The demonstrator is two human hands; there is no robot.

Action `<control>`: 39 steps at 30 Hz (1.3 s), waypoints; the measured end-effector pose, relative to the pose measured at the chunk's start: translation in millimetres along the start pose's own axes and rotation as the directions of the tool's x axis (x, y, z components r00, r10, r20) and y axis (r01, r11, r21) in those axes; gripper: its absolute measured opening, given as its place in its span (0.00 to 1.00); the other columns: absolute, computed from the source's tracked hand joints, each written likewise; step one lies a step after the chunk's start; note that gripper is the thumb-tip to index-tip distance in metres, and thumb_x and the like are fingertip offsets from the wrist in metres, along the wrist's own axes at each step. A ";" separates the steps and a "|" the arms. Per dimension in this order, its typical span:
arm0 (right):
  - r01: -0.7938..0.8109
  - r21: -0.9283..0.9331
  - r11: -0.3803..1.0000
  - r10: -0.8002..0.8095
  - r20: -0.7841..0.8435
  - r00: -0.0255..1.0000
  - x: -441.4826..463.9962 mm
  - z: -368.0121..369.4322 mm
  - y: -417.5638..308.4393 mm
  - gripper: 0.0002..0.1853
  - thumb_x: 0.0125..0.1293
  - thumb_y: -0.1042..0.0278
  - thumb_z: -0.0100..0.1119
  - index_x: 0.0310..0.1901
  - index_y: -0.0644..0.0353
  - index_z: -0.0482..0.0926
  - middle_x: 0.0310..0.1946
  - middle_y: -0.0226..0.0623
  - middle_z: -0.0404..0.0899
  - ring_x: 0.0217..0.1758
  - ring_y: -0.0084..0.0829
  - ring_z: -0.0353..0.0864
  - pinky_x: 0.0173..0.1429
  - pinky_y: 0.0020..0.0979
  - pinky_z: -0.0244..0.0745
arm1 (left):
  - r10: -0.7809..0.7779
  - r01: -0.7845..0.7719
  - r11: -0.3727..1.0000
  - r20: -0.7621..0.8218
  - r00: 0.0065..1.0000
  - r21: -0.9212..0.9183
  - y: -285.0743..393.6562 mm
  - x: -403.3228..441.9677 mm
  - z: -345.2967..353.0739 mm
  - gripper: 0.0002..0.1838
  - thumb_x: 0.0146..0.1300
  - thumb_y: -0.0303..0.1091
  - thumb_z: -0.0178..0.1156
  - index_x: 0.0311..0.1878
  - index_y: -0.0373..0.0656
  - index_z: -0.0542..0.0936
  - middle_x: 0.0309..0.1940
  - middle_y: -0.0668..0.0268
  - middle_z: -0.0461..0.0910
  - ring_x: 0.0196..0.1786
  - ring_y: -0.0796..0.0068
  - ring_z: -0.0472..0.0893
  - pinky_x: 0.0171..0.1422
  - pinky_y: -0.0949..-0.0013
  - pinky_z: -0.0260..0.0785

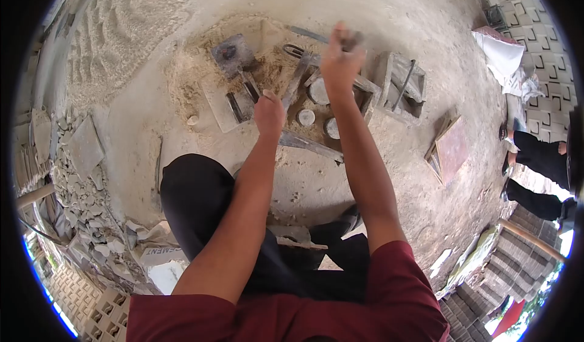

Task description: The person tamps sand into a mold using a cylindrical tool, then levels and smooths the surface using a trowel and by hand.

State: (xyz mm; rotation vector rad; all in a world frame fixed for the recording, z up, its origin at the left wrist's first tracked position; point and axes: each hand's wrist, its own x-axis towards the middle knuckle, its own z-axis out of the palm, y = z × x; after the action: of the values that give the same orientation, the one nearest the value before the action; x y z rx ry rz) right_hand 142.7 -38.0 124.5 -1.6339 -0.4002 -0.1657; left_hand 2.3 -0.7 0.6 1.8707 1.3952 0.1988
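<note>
My left hand (269,115) is closed around the handle of a square-bladed trowel (234,57), whose flat grey blade lies over sandy powder with a dark lump on it. My right hand (342,62) is raised above the far side of a mould frame (313,146), smeared by motion. Its fingers are curled round a small dark object (353,39) too blurred to name. Inside the frame sit several pale round pieces, among them a small disc (305,117). A looped metal tool (293,50) lies at the frame's far left corner.
Right of the frame stands a grey box (401,92) with a rod across it. A flat board (220,111) lies by my left hand. Square slabs (449,150) rest further right. Rubble (79,190) is piled left. Another person's legs (538,159) show at the right edge.
</note>
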 end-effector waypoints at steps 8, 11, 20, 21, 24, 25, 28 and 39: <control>0.021 -0.039 0.999 -0.019 0.053 0.998 -7.3 -6.2 5.2 0.26 0.72 0.58 0.52 0.17 0.61 0.61 0.11 0.27 0.59 0.19 0.17 0.55 0.23 0.25 0.56 | -0.019 0.019 1.000 -0.001 1.000 0.005 -8.6 0.0 6.8 0.32 0.72 0.47 0.33 0.33 0.29 0.81 0.33 0.39 0.80 0.42 0.36 0.78 0.50 0.45 0.70; 0.010 0.162 0.987 -0.015 0.031 0.999 -6.0 -14.0 -1.8 0.25 0.70 0.61 0.56 0.17 0.61 0.61 0.11 0.26 0.59 0.18 0.17 0.56 0.22 0.25 0.56 | -0.012 0.012 1.000 -0.004 1.000 0.011 -5.5 7.2 6.8 0.33 0.72 0.46 0.33 0.33 0.28 0.81 0.32 0.39 0.80 0.41 0.36 0.78 0.49 0.44 0.70; 0.170 -0.049 0.984 -0.166 0.079 0.983 -12.6 -30.9 24.9 0.19 0.72 0.68 0.52 0.19 0.58 0.68 0.12 0.23 0.64 0.15 0.14 0.61 0.18 0.22 0.55 | 0.011 -0.010 1.000 -0.018 1.000 0.025 -3.8 2.8 2.2 0.33 0.72 0.46 0.32 0.31 0.28 0.80 0.31 0.39 0.80 0.40 0.36 0.79 0.48 0.43 0.70; 0.175 -0.078 0.982 -0.164 0.130 0.978 -9.7 -26.6 25.5 0.22 0.73 0.65 0.51 0.17 0.56 0.64 0.10 0.23 0.62 0.14 0.14 0.59 0.17 0.23 0.53 | 0.012 -0.012 0.999 0.001 1.000 0.031 -4.6 2.2 4.6 0.33 0.72 0.46 0.32 0.31 0.28 0.80 0.31 0.39 0.80 0.40 0.36 0.79 0.49 0.43 0.70; 0.129 0.094 0.987 -0.127 -0.020 0.992 5.1 -35.1 21.4 0.25 0.73 0.62 0.51 0.16 0.54 0.59 0.10 0.23 0.61 0.14 0.14 0.57 0.18 0.23 0.52 | -0.026 0.026 0.999 0.006 1.000 0.031 -5.1 6.7 6.2 0.33 0.72 0.46 0.32 0.32 0.28 0.80 0.33 0.38 0.80 0.41 0.37 0.78 0.50 0.43 0.69; 0.095 0.145 0.985 -0.088 -0.054 0.995 -0.2 -41.1 14.0 0.26 0.73 0.60 0.51 0.16 0.53 0.55 0.10 0.24 0.61 0.14 0.14 0.57 0.17 0.23 0.53 | -0.027 0.027 0.999 0.006 1.000 0.033 -4.8 6.8 4.7 0.33 0.72 0.46 0.32 0.32 0.28 0.80 0.33 0.38 0.80 0.41 0.37 0.78 0.50 0.43 0.69; 0.062 -0.002 0.998 -0.061 0.034 0.998 9.8 -40.6 32.6 0.27 0.74 0.59 0.50 0.15 0.53 0.54 0.10 0.24 0.61 0.14 0.14 0.56 0.17 0.24 0.51 | 0.031 -0.033 0.999 0.045 0.998 0.029 -2.4 1.8 4.7 0.33 0.72 0.46 0.31 0.32 0.28 0.80 0.33 0.38 0.79 0.41 0.36 0.78 0.50 0.42 0.69; 0.047 0.000 0.999 -0.047 -0.027 0.999 5.5 -77.3 5.0 0.28 0.72 0.61 0.52 0.13 0.61 0.59 0.10 0.23 0.58 0.17 0.14 0.54 0.18 0.25 0.48 | 0.006 -0.008 0.999 0.053 0.999 0.038 -2.7 2.3 1.1 0.33 0.74 0.46 0.30 0.31 0.29 0.79 0.33 0.40 0.80 0.40 0.37 0.78 0.47 0.43 0.70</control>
State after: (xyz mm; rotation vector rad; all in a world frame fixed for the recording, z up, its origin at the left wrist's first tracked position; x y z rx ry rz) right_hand 159.5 -113.6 130.1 -1.6208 -0.4183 -0.2226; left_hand 1.8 1.1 -2.6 1.8989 1.3655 0.1253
